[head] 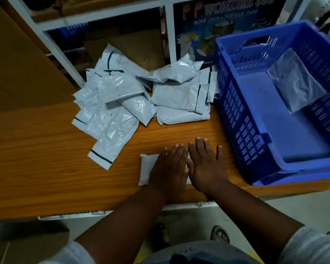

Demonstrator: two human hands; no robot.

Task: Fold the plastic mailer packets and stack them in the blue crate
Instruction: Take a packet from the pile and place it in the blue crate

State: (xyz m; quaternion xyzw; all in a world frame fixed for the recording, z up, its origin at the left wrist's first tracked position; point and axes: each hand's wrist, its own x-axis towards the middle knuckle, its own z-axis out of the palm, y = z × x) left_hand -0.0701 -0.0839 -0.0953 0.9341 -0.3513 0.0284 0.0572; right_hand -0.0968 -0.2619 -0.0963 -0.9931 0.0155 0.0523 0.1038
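The whole view is dim and a bit grainy; the light is soft and gives no sharp shadows; the shiny packets show small white glints (the brightest spots here); the shelf at 12 o'clock is dark and blurry; the blue crate at 3 o'clock bends outward near the edge.

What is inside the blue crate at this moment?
One grey mailer packet leans against the far right wall of the blue crate. The rest of the floor that shows is bare. The near wall hides the floor strip just behind it.
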